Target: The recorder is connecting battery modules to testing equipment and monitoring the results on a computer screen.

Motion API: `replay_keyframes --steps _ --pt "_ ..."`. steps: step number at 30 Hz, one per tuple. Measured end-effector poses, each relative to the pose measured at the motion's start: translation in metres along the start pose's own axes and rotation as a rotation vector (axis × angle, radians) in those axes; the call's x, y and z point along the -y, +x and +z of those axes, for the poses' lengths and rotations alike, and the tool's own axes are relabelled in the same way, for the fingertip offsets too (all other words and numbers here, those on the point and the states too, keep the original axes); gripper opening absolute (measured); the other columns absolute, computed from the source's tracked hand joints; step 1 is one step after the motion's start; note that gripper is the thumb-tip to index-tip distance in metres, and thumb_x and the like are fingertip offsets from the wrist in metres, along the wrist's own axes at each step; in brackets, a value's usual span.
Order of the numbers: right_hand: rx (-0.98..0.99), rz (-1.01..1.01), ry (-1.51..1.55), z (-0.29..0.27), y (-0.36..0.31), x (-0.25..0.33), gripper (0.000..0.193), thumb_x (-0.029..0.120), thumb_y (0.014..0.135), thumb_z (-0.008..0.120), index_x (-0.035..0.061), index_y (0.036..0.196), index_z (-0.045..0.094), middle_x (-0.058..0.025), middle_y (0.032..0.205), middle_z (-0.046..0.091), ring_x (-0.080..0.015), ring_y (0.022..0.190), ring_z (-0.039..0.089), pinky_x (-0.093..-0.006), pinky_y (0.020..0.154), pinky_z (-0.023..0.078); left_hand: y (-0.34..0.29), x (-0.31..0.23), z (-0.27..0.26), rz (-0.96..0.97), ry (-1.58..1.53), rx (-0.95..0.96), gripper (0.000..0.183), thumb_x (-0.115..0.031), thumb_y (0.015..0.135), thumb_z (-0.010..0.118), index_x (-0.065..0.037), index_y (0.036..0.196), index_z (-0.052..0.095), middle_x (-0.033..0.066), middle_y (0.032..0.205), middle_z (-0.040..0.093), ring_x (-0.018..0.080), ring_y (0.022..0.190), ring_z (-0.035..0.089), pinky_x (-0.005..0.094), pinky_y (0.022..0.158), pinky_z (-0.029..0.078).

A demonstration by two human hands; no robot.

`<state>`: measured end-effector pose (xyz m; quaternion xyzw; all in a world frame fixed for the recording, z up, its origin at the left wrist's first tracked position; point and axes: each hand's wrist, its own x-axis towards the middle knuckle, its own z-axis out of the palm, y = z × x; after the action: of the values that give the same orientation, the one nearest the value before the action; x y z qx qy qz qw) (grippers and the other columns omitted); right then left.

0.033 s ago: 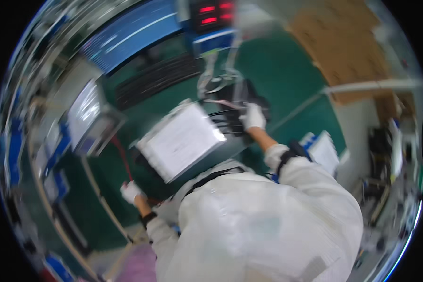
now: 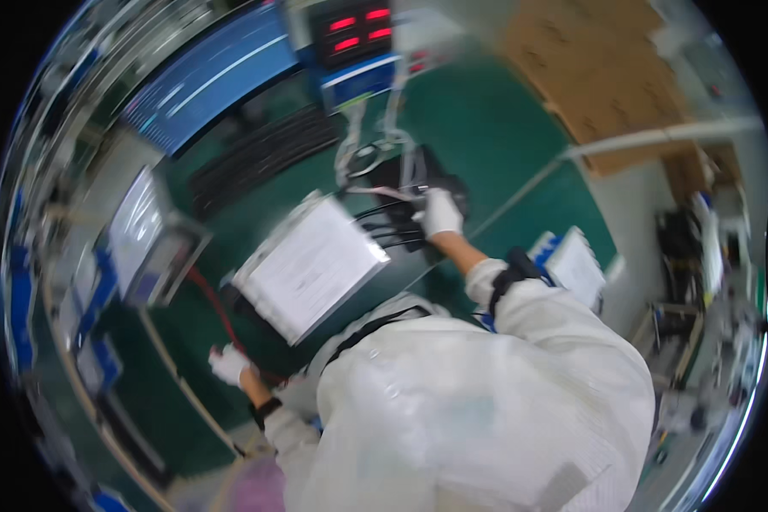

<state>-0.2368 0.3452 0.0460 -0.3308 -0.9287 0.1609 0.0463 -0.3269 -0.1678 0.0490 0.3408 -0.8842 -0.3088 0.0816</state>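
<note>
My left hand (image 2: 229,365), in a white glove, is at the lower left over the green bench. Its fingers are closed at a red cable (image 2: 217,309) that runs down from a grey box-shaped device (image 2: 164,263); a bit of red shows at the fingertips. Farther right, my white-gloved right hand (image 2: 439,213) has its fingers bent at a black object (image 2: 454,189) with black and pale cables around it. Blur hides what exactly those fingers grip. Between the hands lies a white paper sheet in a clear sleeve (image 2: 311,266).
A black keyboard (image 2: 260,158) lies before a monitor (image 2: 209,77). Behind the cables stands a meter with red digits (image 2: 352,32). Brown cardboard (image 2: 593,72) lies at the far right, and a blue-and-white stack (image 2: 572,264) sits beside my right arm.
The whole view has shifted, so most things appear farther left and the near ones slightly lower. Both hands stay by the same things.
</note>
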Motion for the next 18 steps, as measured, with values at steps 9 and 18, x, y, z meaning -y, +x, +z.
replay_keyframes --steps 9,18 --pt "-0.398 -0.037 0.031 -0.001 -0.002 -0.044 0.062 0.021 0.070 0.070 0.0141 0.129 0.052 -0.0250 0.130 0.046 -0.0426 0.119 0.046 -0.0480 0.099 0.041 -0.039 -0.075 0.035 0.250 0.251 0.210 0.075 -0.013 0.077 0.062 -0.006 0.145 0.029 0.0279 0.109 0.058 0.0434 0.099 0.059 0.0480 0.089 0.046" --pt "-0.373 0.000 0.105 0.033 -0.001 -0.062 0.057 0.014 0.072 0.071 0.0225 0.127 0.057 -0.0198 0.130 0.047 -0.0402 0.111 0.050 -0.0479 0.093 0.042 -0.016 -0.057 0.024 0.038 -0.305 0.373 0.051 -0.003 0.072 0.062 0.002 0.122 0.053 0.0162 0.096 0.065 0.0272 0.087 0.063 0.0355 0.079 0.049"
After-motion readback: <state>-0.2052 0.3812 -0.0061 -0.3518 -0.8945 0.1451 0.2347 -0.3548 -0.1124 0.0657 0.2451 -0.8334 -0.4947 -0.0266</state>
